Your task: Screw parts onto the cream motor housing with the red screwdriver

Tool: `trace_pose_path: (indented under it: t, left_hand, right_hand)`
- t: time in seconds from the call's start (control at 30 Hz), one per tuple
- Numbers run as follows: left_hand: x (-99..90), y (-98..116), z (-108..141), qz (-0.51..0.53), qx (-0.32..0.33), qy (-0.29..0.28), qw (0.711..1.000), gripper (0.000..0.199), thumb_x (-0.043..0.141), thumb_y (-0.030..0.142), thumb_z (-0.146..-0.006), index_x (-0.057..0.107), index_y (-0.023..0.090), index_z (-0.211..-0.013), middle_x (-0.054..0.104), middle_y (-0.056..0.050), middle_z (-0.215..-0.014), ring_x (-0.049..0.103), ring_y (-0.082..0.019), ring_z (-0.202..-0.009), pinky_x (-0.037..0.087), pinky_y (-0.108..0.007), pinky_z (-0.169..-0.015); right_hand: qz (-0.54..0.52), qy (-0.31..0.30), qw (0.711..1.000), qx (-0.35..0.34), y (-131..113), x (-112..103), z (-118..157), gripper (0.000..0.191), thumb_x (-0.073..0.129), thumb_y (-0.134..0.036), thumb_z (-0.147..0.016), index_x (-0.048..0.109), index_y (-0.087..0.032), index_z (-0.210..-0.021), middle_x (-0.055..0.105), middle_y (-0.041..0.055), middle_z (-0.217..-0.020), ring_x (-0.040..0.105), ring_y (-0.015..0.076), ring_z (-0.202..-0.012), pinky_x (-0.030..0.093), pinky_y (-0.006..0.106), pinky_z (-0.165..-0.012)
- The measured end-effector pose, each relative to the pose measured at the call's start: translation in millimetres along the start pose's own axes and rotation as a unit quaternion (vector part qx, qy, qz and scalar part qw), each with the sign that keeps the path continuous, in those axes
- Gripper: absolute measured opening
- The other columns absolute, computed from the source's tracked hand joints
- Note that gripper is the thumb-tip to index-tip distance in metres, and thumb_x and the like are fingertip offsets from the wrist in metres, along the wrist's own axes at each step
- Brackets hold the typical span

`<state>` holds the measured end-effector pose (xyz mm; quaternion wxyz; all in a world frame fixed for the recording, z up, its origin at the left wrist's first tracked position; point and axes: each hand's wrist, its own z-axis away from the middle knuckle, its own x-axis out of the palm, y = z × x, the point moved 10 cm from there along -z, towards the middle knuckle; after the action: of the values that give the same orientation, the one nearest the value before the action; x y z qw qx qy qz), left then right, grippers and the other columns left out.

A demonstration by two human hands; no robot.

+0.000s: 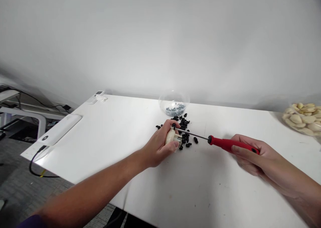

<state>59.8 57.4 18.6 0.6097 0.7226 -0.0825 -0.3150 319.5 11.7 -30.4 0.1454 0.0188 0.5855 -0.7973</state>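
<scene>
My left hand (159,146) is closed round a cream plastic part (172,137), holding it above the table, with a small black piece (174,125) at its upper edge. In my right hand (253,156) is a screwdriver (229,144) with a red handle and a long thin metal shaft. The shaft points left, and its tip reaches the cream part near the black piece; whether it sits in a screw I cannot tell. Behind and beside my left hand lies a scattered pile of small black parts (184,123).
Beyond the pile stands a clear bowl (174,102) of small metal screws. At the far right a clear container holds many cream pieces (304,117). A white flat device (60,129) with a black cable lies along the white table's (112,134) left edge. A wall closes the back.
</scene>
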Motion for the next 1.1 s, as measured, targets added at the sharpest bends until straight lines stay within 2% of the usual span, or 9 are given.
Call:
trace_pose_path:
  t: [0.1,0.27,0.37,0.5,0.63,0.7,0.87,0.97,1.1]
  left_hand:
    - [0.5,1,0,-0.017,0.011,0.000,1.000,0.044,0.056,0.036,-0.094,0.043,0.023,-0.133,0.063,-0.004,-0.103,0.051,-0.013,-0.067,0.042,-0.029,-0.061]
    - [0.4,7,0,-0.033,0.034,0.002,0.999,0.044,0.056,0.032,-0.093,0.042,0.022,-0.134,0.064,-0.003,-0.098,0.052,-0.014,-0.066,0.044,-0.029,-0.063]
    - [0.3,7,0,-0.025,0.040,-0.002,0.999,0.047,0.058,0.030,-0.092,0.040,0.022,-0.135,0.064,-0.002,-0.097,0.053,-0.014,-0.066,0.045,-0.029,-0.063]
    - [-1.3,7,0,-0.003,0.057,0.002,0.998,0.052,0.060,0.027,-0.090,0.039,0.023,-0.138,0.059,-0.002,-0.099,0.053,-0.012,-0.066,0.045,-0.028,-0.061]
    - [-3.8,5,-1,0.054,0.044,0.015,0.997,0.060,0.059,0.027,-0.092,0.035,0.025,-0.147,0.055,-0.003,-0.105,0.053,-0.012,-0.069,0.046,-0.027,-0.060]
    - [-2.2,4,-1,0.068,0.030,0.008,0.997,0.057,0.060,0.028,-0.094,0.037,0.025,-0.145,0.054,-0.003,-0.103,0.052,-0.013,-0.071,0.046,-0.026,-0.060]
    - [1.3,2,-1,0.078,-0.001,-0.003,0.997,0.036,0.061,0.029,-0.097,0.042,0.024,-0.127,0.053,0.000,-0.098,0.048,-0.011,-0.071,0.044,-0.024,-0.060]
    - [1.2,2,-1,0.093,-0.007,0.002,0.996,0.034,0.061,0.029,-0.097,0.041,0.025,-0.125,0.051,-0.001,-0.103,0.048,-0.011,-0.072,0.044,-0.024,-0.060]
    - [0.9,2,-1,0.098,-0.013,0.004,0.995,0.037,0.062,0.028,-0.098,0.040,0.027,-0.129,0.050,-0.002,-0.107,0.050,-0.011,-0.073,0.045,-0.024,-0.062]
  right_hand:
    - [-0.084,-0.052,0.993,0.059,10,6,-1,0.040,0.069,-0.062,-0.097,0.058,-0.024,-0.088,0.031,-0.0080,-0.061,0.015,0.0112,-0.056,0.014,0.032,-0.054]
    - [-0.162,-0.085,0.980,0.076,17,8,-1,0.041,0.071,-0.055,-0.099,0.051,-0.023,-0.083,0.032,-0.0077,-0.063,0.014,0.0103,-0.056,0.012,0.030,-0.052]
    - [-0.165,-0.080,0.980,0.077,16,9,0,0.042,0.072,-0.056,-0.098,0.052,-0.023,-0.083,0.030,-0.0082,-0.061,0.013,0.0098,-0.056,0.012,0.030,-0.052]
    - [-0.106,-0.047,0.991,0.066,3,9,2,0.041,0.073,-0.062,-0.094,0.064,-0.022,-0.096,0.029,-0.0084,-0.060,0.016,0.0103,-0.057,0.012,0.030,-0.056]
    - [-0.013,0.049,0.997,0.049,-12,-3,6,0.052,0.082,-0.069,-0.079,0.068,-0.027,-0.106,0.041,-0.0065,-0.062,0.031,0.0122,-0.058,0.019,0.028,-0.059]
    - [0.028,0.084,0.996,0.033,-20,-8,9,0.051,0.084,-0.068,-0.076,0.070,-0.029,-0.105,0.047,-0.0051,-0.062,0.035,0.0138,-0.059,0.024,0.028,-0.059]
    - [0.091,0.105,0.990,-0.035,-38,-10,14,0.040,0.080,-0.063,-0.080,0.072,-0.031,-0.102,0.059,-0.0009,-0.070,0.049,0.0181,-0.062,0.037,0.030,-0.058]
    - [0.109,0.112,0.986,-0.057,-40,-10,14,0.044,0.080,-0.067,-0.080,0.074,-0.030,-0.102,0.064,0.0009,-0.075,0.053,0.0193,-0.063,0.041,0.031,-0.057]
    - [0.112,0.121,0.984,-0.063,-37,-11,12,0.045,0.077,-0.069,-0.082,0.074,-0.029,-0.102,0.063,0.0007,-0.075,0.051,0.0186,-0.062,0.040,0.030,-0.056]
